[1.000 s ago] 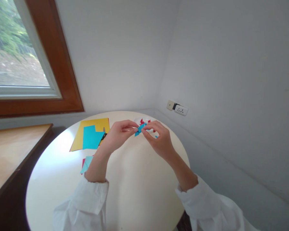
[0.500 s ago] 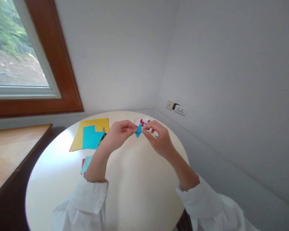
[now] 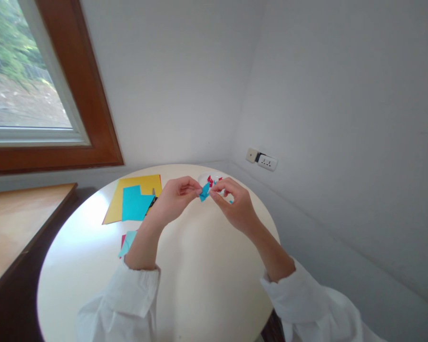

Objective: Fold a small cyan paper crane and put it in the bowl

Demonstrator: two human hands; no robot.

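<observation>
Both hands are raised over the round white table (image 3: 199, 285) and meet at a small folded piece of blue paper (image 3: 204, 192). My left hand (image 3: 174, 197) pinches its left edge between thumb and fingers. My right hand (image 3: 235, 204) pinches its right side, fingers curled. Just behind the hands sits a white dish (image 3: 209, 179) with small red and blue folded pieces in it. White sleeves cover both forearms.
A yellow sheet (image 3: 142, 184) with a blue sheet (image 3: 134, 203) on top lies at the table's far left. Blue and red scraps (image 3: 127, 241) rest near my left forearm. A wooden sill (image 3: 17, 223) and window stand left; a wall socket (image 3: 267, 162) is at right.
The blue paper has been folded smaller and tighter between the fingertips. Both hands stay in almost the same place, drawn slightly closer together.
</observation>
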